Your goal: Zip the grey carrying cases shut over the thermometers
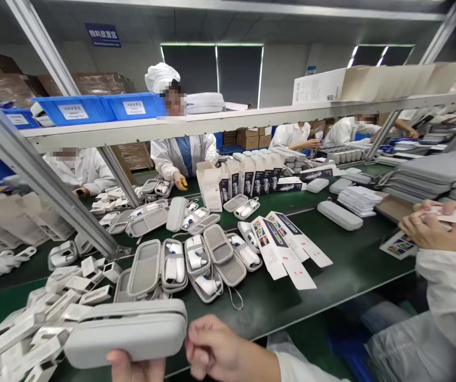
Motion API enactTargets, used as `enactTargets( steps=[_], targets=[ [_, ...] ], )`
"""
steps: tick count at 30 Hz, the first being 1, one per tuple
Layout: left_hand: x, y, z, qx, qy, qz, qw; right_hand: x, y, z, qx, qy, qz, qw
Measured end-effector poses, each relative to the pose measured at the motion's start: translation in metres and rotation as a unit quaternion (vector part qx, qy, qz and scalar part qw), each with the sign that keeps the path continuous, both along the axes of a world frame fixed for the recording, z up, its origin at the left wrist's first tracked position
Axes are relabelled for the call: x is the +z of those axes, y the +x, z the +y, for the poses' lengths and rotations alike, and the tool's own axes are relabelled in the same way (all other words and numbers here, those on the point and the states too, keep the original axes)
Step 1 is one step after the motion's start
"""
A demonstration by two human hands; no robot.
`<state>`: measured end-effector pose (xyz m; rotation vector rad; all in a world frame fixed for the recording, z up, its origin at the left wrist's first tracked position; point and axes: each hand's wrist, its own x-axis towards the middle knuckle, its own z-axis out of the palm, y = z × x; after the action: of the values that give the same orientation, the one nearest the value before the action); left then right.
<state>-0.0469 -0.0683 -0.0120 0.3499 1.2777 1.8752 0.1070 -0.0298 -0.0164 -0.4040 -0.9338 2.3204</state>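
Observation:
Low in the head view, a pale grey zip case [128,337] is held level. My left hand [138,370] grips it from underneath, the thumb lying along its near side. A dark gap shows between lid and base along the left of its seam. At the right end of the case, my right hand [216,345] is closed in a pinch against the seam; what the fingertips pinch is hidden. Just beyond lie several open grey cases [175,265] containing white devices with blue parts. To the left is a pile of small white boxes [79,284].
Flat printed cartons [281,246] lie on the green table [343,270]. A closed case [339,215] and upright boxes [247,178] stand farther back. At right, a co-worker's hands [435,225] hold something white. A metal post [49,170] and shelf [231,118] cross the view.

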Motion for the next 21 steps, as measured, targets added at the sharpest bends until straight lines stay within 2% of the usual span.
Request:
enactTargets(
  steps=[3,5,7,9,12,15,17,18,20,21],
  targets=[
    [-0.016,-0.008,-0.007,0.009,-0.012,0.116,0.993,0.002,0.020,0.009,-0.021,-0.061,-0.006,0.998],
    [-0.024,-0.009,-0.015,0.005,-0.035,0.227,0.973,0.010,0.037,0.016,-0.022,-0.051,-0.052,0.997],
    [-0.025,-0.006,-0.022,-0.036,-0.055,0.318,0.946,0.021,0.051,0.020,-0.003,-0.014,-0.112,0.994],
    [-0.018,0.002,-0.025,-0.127,-0.045,0.389,0.912,0.032,0.061,0.020,0.015,0.005,-0.151,0.988],
    [-0.004,0.019,-0.021,-0.300,-0.011,0.476,0.827,0.045,0.072,0.019,-0.026,0.040,-0.185,0.982],
    [0.009,0.035,-0.019,-0.414,-0.039,0.515,0.750,0.054,0.083,0.017,-0.064,0.127,-0.255,0.956],
    [0.018,0.042,-0.019,-0.450,-0.106,0.557,0.690,0.059,0.087,0.012,-0.061,0.220,-0.323,0.918],
    [0.022,0.044,-0.019,-0.462,-0.138,0.587,0.651,0.061,0.089,0.009,-0.063,0.281,-0.362,0.887],
    [0.030,0.046,-0.016,-0.480,-0.164,0.639,0.578,0.064,0.091,0.003,-0.069,0.413,-0.434,0.798],
    [0.034,0.046,-0.014,-0.492,-0.154,0.651,0.557,0.066,0.092,0.001,-0.077,0.468,-0.456,0.753]
  ],
)
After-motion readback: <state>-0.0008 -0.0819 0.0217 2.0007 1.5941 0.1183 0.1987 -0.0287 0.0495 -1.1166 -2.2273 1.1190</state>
